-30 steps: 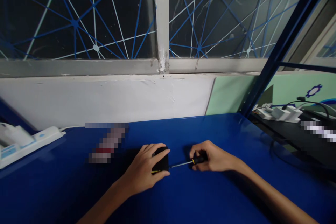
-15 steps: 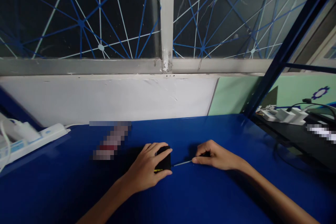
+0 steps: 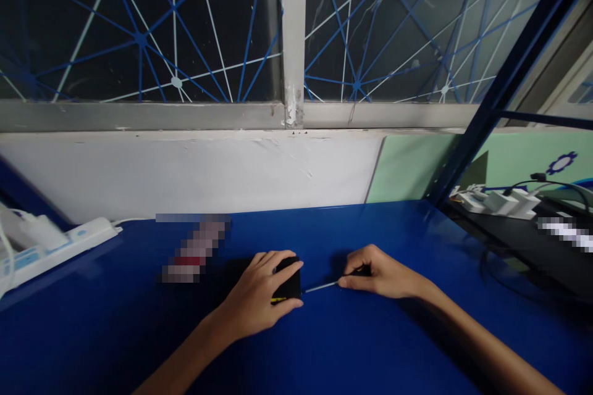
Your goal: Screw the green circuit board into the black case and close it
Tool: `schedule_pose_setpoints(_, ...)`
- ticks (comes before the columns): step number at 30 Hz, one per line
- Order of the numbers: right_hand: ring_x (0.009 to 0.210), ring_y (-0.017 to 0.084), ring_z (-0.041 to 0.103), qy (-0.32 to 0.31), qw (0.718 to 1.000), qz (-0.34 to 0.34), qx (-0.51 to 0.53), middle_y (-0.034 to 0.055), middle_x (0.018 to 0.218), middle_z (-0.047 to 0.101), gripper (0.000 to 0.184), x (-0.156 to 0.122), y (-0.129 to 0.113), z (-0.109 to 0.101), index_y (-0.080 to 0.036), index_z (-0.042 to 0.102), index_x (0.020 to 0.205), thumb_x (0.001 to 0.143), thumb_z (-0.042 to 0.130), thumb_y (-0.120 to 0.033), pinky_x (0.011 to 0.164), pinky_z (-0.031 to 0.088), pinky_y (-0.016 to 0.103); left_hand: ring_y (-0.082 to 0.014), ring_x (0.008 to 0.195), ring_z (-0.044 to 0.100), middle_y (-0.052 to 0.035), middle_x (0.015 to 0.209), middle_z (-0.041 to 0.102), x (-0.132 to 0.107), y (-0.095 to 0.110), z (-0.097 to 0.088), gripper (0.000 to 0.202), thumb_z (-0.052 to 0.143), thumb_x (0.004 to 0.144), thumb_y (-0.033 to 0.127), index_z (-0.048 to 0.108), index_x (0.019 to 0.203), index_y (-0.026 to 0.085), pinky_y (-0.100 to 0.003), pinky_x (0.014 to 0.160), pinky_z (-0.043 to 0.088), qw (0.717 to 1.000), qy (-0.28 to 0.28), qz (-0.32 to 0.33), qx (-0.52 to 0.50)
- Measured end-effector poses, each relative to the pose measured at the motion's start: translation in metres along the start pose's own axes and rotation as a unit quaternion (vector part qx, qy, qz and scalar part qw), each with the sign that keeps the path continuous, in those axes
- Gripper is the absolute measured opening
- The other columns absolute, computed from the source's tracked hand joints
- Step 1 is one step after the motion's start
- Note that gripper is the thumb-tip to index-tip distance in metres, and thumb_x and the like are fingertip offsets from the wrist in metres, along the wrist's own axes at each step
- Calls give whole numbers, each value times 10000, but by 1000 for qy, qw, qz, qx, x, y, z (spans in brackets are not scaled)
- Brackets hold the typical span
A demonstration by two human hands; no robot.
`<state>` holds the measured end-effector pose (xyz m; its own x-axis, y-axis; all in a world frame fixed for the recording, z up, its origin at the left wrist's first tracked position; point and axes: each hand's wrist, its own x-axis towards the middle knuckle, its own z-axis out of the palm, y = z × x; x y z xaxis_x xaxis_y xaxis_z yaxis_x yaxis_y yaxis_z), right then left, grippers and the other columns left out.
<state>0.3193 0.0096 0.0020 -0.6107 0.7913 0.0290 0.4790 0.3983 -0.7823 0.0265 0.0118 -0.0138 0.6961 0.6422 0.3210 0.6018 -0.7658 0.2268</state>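
My left hand (image 3: pixel 262 290) is wrapped over a black box-shaped object (image 3: pixel 290 278) on the blue table. A yellow mark shows on the near part of the black object; the hand covers much of the rest, so its exact kind is unclear. To the right, my right hand (image 3: pixel 370 271) is closed around a screwdriver (image 3: pixel 322 287). The thin metal shaft points left, its tip at the right side of the black object. Most of the screwdriver's handle is hidden in the fingers; whether the tip touches cannot be made out.
Behind the left hand, a blurred-out reddish item (image 3: pixel 197 250) lies on the blue table (image 3: pixel 370 345). A white power strip (image 3: pixel 60 253) sits at the left edge. White plugs and cables (image 3: pixel 509 202) rest on a black surface at the right, beyond a blue post (image 3: pixel 482 111).
The view has shifted very slightly. Both hands stay in nearly the same place, and a little more of the dark handle shows inside the right hand.
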Motion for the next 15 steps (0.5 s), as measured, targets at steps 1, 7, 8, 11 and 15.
schedule_pose_setpoints(1,561,98,447,-1,1000,1,1,-1,659,588,370,0,0,0,-140,709,753,873,615,-477,517,329,241,-315,1171,498,-74,1341,518,0,0,0,594,728,814,348,484,1354,315,-530,948,445,1000,1,1,0)
schedule_pose_setpoints(7,550,95,421,-15,999,14,28,-18,630,547,335,0,-1,2,-145,684,778,865,626,-463,511,318,238,-317,1167,504,-77,1331,525,2,1,-2,577,731,810,337,502,1339,306,-537,956,436,1000,1,4,0)
schedule_pose_setpoints(8,550,94,421,-10,999,18,34,-27,626,535,300,0,-1,3,-149,674,805,834,668,-448,509,317,235,-317,1162,507,-77,1325,530,2,1,-2,575,732,808,335,505,1336,305,-534,952,439,1000,4,5,-1)
schedule_pose_setpoints(11,541,84,406,10,998,29,51,-60,618,487,283,-1,1,5,-166,614,837,721,788,-357,491,302,215,-315,1151,515,-75,1317,536,2,2,-3,568,730,809,326,508,1332,307,-527,942,446,1000,9,9,-4)
schedule_pose_setpoints(15,525,77,407,0,996,37,84,-64,604,494,282,-1,2,5,-166,570,771,729,783,-346,479,302,205,-310,1163,504,-76,1329,522,2,3,-3,572,726,817,317,496,1341,300,-522,955,434,1000,-2,8,5)
